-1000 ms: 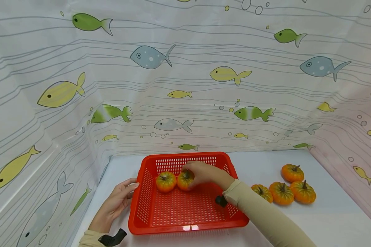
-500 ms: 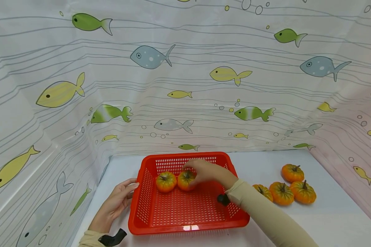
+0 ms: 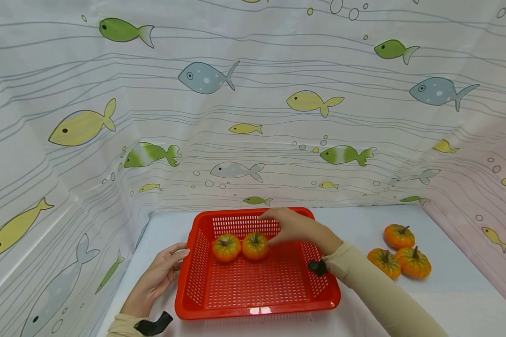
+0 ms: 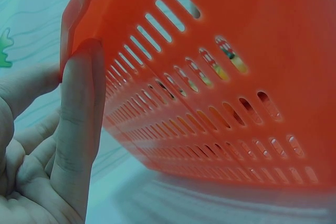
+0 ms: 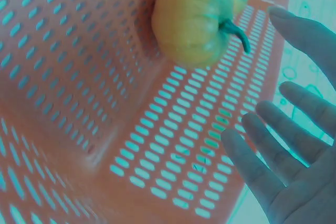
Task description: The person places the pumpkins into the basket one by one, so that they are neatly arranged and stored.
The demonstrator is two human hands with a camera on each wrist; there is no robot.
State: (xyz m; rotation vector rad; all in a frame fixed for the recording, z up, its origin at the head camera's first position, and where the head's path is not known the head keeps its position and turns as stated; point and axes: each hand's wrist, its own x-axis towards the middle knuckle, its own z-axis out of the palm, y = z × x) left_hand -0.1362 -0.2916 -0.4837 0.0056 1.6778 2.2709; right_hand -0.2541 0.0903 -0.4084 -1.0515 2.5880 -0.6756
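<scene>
Lifted off the second pumpkin (image 3: 255,246), the right hand (image 3: 297,228) now hovers above it with fingers (image 5: 294,137) spread and released, leaving that pumpkin beside another pumpkin (image 3: 226,247) in the red basket (image 3: 253,306). Its sleeve now hides one of the four pumpkins on the desk (image 3: 447,295), so only three (image 3: 400,255) show. The left hand (image 3: 158,276) rests flat against the basket's left wall, fingers straight.

Both hands are bare: left hand (image 3: 158,276), right hand (image 3: 297,227). Long beige sleeves (image 3: 375,290) cover the forearms, and a black wrist-strap (image 3: 153,325) sits at each cuff.
</scene>
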